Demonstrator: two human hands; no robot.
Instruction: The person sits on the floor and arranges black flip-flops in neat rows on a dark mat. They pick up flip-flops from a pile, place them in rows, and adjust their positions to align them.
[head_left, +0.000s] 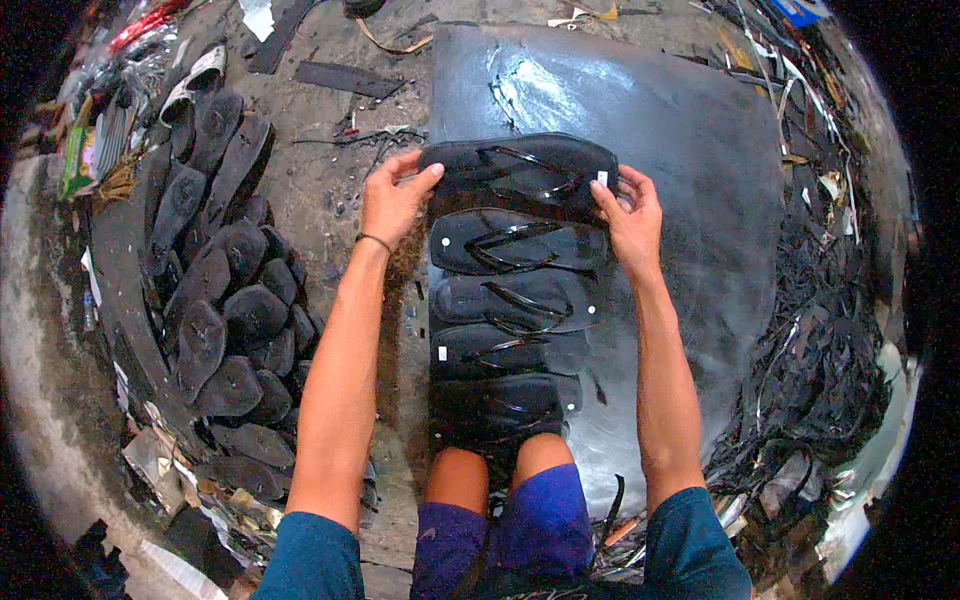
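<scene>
A black flip-flop [455, 160] with glossy straps lies crosswise at the far end of a row, over a dark grey sheet. My left hand [395, 200] is closed on its left end, thumb on top. At the other end, beside a small white sticker, my right hand [632, 212] grips it with the thumb on top and fingers beyond the edge. Nearer to me lie more black flip-flops in the same row, such as one with a white dot [457, 228] and another with a white square [455, 352]. The nearest flip-flops [480, 400] reach my knees.
The large smooth dark sheet [700, 200] extends far and right of the row. A heap of black soles [250, 315] stands at my left. Tangled black strips [825, 380] are piled on the right. A flat black offcut [348, 78] lies on the littered ground [320, 185].
</scene>
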